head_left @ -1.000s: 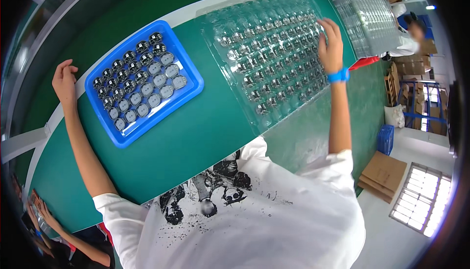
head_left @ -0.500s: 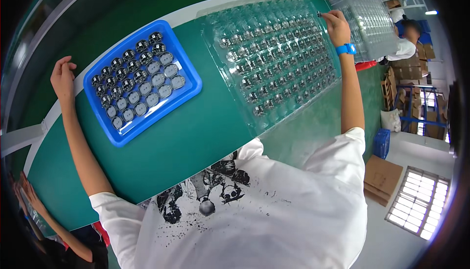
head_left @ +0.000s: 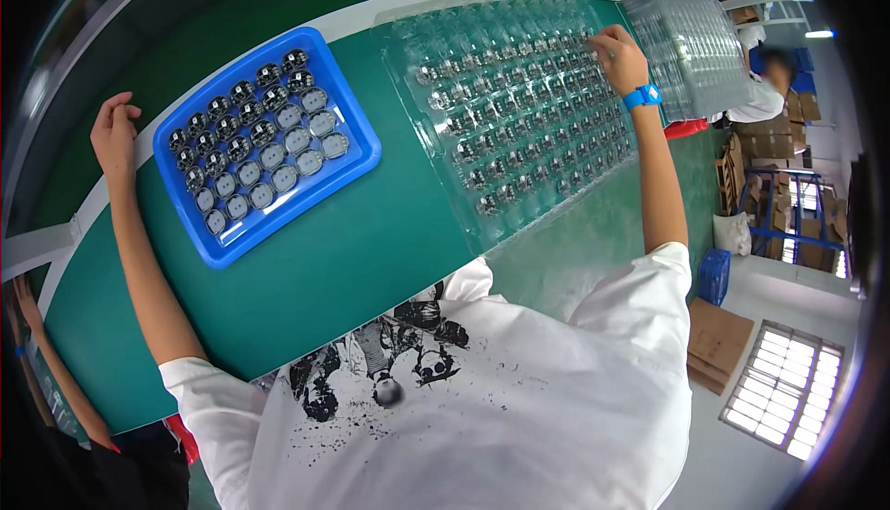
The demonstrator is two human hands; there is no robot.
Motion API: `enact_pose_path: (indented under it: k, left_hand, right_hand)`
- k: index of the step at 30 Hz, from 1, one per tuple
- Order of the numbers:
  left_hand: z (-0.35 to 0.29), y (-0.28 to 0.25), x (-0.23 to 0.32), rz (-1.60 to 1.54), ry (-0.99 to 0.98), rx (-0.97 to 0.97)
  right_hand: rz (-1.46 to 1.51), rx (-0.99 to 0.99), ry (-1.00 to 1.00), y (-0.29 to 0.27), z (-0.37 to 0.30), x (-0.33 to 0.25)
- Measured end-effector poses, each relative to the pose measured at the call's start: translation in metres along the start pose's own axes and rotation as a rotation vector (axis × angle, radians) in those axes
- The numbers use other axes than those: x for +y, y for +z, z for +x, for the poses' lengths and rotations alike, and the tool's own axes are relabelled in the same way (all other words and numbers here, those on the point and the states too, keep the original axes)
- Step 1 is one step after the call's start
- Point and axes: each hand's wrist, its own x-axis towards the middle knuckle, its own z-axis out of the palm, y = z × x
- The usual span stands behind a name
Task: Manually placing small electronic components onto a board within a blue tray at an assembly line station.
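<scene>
My right hand (head_left: 619, 57) is at the far right corner of a clear plastic blister tray (head_left: 419, 125), its thumb and fingers pinched on a small dark component at one pocket. Rows of small dark and silvery components (head_left: 466, 148) sit in the tray's pockets. Over the table's far left edge hangs my left hand (head_left: 115, 139), holding nothing, with fingers loosely bent and apart. Closest to it is a blue plastic tray (head_left: 311, 215) with rows of round parts. Some are dark and shiny on top (head_left: 237, 148); others show flat grey faces (head_left: 297, 139).
The green table (head_left: 306, 311) curves in front of me. A stack of clear blister trays (head_left: 691, 51) stands past my right hand, with a person (head_left: 769, 83) beyond it. At lower left another person's arm (head_left: 69, 380) reaches in. Cardboard boxes (head_left: 718, 343) lie farther right.
My right hand has moved left and slightly down with the small dark component, from beyond the blister tray's edge to its corner pocket. My left hand has barely shifted. The other person's arm moved left.
</scene>
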Motion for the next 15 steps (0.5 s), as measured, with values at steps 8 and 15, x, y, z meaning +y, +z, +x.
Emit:
enact_pose_path:
  k: [8, 15]
  left_hand:
    - [-0.006, -0.014, 0.003, 0.053, 0.029, 0.028]
    - [-0.015, 0.014, 0.036, 0.019, 0.015, 0.024]
  right_hand:
    - [0.321, 0.16, -0.048, -0.023, 0.028, -0.08]
    - [0.567, 0.062, -0.33, -0.051, 0.049, -0.226]
